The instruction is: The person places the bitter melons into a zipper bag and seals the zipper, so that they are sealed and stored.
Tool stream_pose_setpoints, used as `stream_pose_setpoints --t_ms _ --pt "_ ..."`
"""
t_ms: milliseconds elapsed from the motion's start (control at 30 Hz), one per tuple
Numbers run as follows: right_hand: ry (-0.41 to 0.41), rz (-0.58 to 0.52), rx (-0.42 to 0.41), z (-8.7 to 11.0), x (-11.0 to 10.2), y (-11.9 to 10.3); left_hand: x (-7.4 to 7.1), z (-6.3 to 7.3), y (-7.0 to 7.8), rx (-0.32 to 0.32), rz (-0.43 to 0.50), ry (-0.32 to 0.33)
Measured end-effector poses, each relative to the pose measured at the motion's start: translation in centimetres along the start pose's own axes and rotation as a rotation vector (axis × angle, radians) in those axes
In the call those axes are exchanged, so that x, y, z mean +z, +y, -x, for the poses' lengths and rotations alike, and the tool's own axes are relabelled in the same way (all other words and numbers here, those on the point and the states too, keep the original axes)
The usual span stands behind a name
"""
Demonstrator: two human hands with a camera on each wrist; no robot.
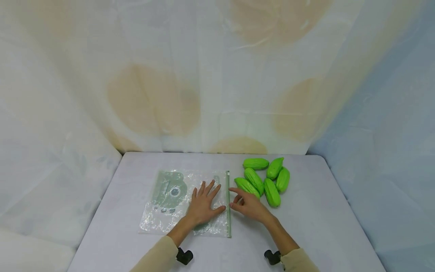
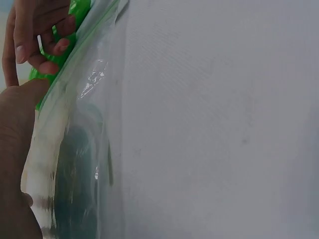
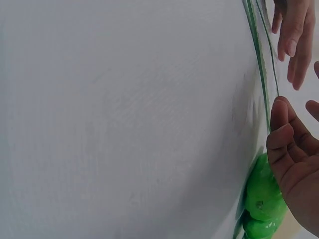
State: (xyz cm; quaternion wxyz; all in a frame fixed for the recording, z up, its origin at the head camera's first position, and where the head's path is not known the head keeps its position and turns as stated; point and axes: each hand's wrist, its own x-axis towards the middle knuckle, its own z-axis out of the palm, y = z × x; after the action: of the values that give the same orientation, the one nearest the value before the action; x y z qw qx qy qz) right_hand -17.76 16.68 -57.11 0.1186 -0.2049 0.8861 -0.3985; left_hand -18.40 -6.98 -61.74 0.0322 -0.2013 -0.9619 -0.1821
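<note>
A clear zip bag (image 1: 212, 229) with a green printed picture lies flat on the table, its green zip strip (image 1: 229, 223) along the right side. Spread fingers of my left hand (image 1: 201, 207) rest on the bag, left of that strip. My right hand (image 1: 250, 206) is at the strip's right side, forefinger stretched toward it and the other fingers loosely bent. No grip on the strip shows; whether the fingertips touch it, I cannot tell. Several bright green ridged gourds (image 1: 272, 192) lie beyond the right hand; in the right wrist view, gourds (image 3: 264, 194) show beside it.
The white table (image 1: 316, 226) has its far edge against a patterned curtain (image 1: 217, 94). Curtains also hang at the left (image 1: 51, 170) and right (image 1: 384, 151). Black wrist devices (image 1: 184, 256) sit at both cuffs.
</note>
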Motion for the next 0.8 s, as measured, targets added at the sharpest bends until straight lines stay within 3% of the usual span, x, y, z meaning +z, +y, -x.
stream_pose_setpoints --t_ms 433,800 --pt "-0.026 -0.002 -0.005 -0.11 0.6 0.26 0.21 0.49 0.58 -0.025 -0.071 -0.094" --pt "-0.021 0.0 0.008 -0.28 1.04 0.21 0.24 0.4 0.07 -0.004 0.0 -0.147"
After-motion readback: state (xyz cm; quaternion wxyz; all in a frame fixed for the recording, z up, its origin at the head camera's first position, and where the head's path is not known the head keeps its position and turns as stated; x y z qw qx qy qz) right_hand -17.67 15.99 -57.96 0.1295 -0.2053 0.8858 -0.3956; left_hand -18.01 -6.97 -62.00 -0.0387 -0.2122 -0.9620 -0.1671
